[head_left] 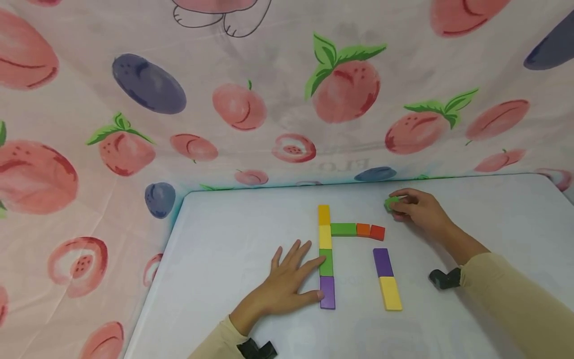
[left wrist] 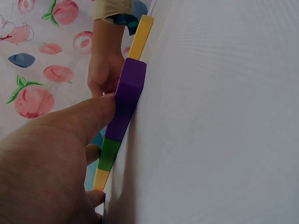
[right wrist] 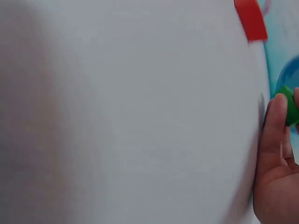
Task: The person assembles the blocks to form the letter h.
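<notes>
My left hand (head_left: pixel 284 286) rests flat beside a straight column of blocks, fingers spread. Its thumb touches the purple block (head_left: pixel 328 293) at the near end, and its index finger reaches the green block (head_left: pixel 328 264) above it. Two yellow blocks (head_left: pixel 325 236) continue that column to the far end. From its upper part a row runs right: a long green block (head_left: pixel 343 229), an orange block (head_left: pixel 363 230) and a slightly tilted red block (head_left: pixel 377 233). Beyond the red block, my right hand (head_left: pixel 419 209) pinches a small green block (right wrist: pixel 290 106) between thumb and fingers.
Below the red block, a second purple block (head_left: pixel 383 262) and a yellow block (head_left: pixel 391 293) form a slanted line, apart from the row. The white table (head_left: pixel 224 224) meets a fruit-patterned cloth (head_left: pixel 269 60) at its back and left edges. Dark wrist devices (head_left: pixel 444 279) sit at both sleeves.
</notes>
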`<state>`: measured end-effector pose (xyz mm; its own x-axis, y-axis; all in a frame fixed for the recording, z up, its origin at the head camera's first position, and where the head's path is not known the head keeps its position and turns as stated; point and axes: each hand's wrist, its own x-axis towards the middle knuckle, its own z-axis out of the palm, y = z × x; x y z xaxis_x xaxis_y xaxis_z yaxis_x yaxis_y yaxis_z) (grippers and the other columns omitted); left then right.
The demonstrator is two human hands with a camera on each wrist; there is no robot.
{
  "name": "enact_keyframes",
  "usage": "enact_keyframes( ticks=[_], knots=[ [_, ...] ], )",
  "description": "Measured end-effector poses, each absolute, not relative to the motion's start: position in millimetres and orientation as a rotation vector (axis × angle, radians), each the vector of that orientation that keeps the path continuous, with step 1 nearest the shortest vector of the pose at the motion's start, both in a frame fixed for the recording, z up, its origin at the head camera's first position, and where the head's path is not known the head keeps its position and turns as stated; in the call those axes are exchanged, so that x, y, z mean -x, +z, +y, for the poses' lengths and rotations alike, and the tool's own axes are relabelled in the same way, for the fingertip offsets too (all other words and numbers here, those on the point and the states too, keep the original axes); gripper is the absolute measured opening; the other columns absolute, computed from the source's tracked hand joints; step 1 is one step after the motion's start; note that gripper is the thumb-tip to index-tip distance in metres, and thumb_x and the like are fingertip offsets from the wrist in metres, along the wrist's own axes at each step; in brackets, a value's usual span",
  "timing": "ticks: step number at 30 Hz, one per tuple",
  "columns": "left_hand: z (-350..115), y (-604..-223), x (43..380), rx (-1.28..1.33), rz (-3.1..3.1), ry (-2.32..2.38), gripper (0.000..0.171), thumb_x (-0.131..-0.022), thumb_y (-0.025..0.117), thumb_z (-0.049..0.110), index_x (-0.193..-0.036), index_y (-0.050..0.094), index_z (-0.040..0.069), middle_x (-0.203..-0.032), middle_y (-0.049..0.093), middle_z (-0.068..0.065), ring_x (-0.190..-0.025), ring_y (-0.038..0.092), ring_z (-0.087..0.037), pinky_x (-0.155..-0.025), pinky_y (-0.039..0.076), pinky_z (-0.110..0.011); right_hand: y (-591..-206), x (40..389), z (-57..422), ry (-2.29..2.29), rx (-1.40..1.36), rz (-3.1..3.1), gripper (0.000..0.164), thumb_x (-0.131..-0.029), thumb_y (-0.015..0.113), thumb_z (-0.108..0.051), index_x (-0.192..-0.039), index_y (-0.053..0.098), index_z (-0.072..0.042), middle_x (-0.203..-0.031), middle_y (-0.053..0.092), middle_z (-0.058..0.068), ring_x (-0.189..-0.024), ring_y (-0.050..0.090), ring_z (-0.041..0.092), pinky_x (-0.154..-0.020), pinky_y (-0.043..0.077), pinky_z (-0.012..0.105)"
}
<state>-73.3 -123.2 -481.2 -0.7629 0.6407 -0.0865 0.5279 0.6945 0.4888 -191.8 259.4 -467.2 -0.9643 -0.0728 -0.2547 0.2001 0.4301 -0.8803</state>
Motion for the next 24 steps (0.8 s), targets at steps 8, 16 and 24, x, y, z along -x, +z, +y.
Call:
enact_keyframes(
  ticks=[8,16,24],
  knots=[
    [-124,-482,73,-0.928,2.658,0.648,0.073,-0.098,0.052,0.063,-0.161,0.032,0.033,-0.173,0.009,-0.01,-0.161,-0.001,-0.034,-0.119,-0.003,-0.071,-461,153,251,-1.459,0.028,2.477,0.048,-0.097,0.07,-0.038,-0.135,0.06,-0.01,-0.121,0.068,0.018,-0.09,0.071,0.014,-0.079,0.059,0.022],
    [-124,-484,73,-0.932,2.662,0.66,0.073,-0.097,0.052,0.063,-0.16,0.033,0.033,-0.173,0.01,-0.009,-0.161,-0.001,-0.033,-0.119,-0.003,-0.07,-448,124,238,-1.34,0.032,2.574,0.046,-0.095,0.069,-0.05,-0.129,0.069,-0.019,-0.129,0.069,0.006,-0.12,0.061,0.023,-0.089,0.05,0.022],
    [-124,-485,72,-0.929,2.661,0.647,0.074,-0.097,0.053,0.063,-0.161,0.03,0.035,-0.173,0.008,-0.008,-0.161,-0.002,-0.031,-0.12,-0.005,-0.069,-451,110,232,-1.321,0.005,2.645,0.045,-0.091,0.076,-0.048,-0.121,0.073,-0.015,-0.11,0.076,0.003,-0.096,0.067,0.008,-0.08,0.053,0.02]
  ],
)
